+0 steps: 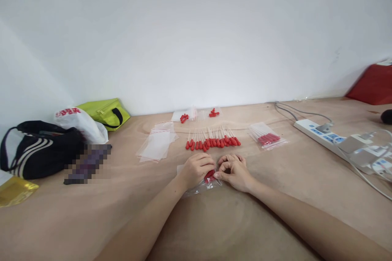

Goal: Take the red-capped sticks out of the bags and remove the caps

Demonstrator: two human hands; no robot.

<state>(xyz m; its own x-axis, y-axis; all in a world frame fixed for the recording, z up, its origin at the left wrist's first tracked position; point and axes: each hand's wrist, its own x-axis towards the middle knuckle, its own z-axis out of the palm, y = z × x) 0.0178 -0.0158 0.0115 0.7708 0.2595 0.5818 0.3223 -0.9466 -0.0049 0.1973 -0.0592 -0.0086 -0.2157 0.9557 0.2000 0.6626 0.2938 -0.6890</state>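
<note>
A clear plastic zip bag point(199, 189) lies on the table in front of me, with red-tipped sticks point(210, 176) in it, partly covered by my fingers. My left hand point(198, 168) rests over the bag with its fingers curled down on it. At the bag's right side, my right hand point(234, 172) has thumb and fingers closed on its edge by the red tips. Just beyond both hands lies a row of loose red-tipped white sticks point(214, 142), tips toward me. To the right sits a filled zip bag point(267, 135) of the same sticks.
Flat zip bags point(157, 143) are stacked at the left. More red-tipped sticks point(184, 118) lie on bags near the wall. A power strip point(321, 132) with plugs and cables runs along the right. A black bag point(43, 147) and a lime-green bag point(107, 112) stand far left.
</note>
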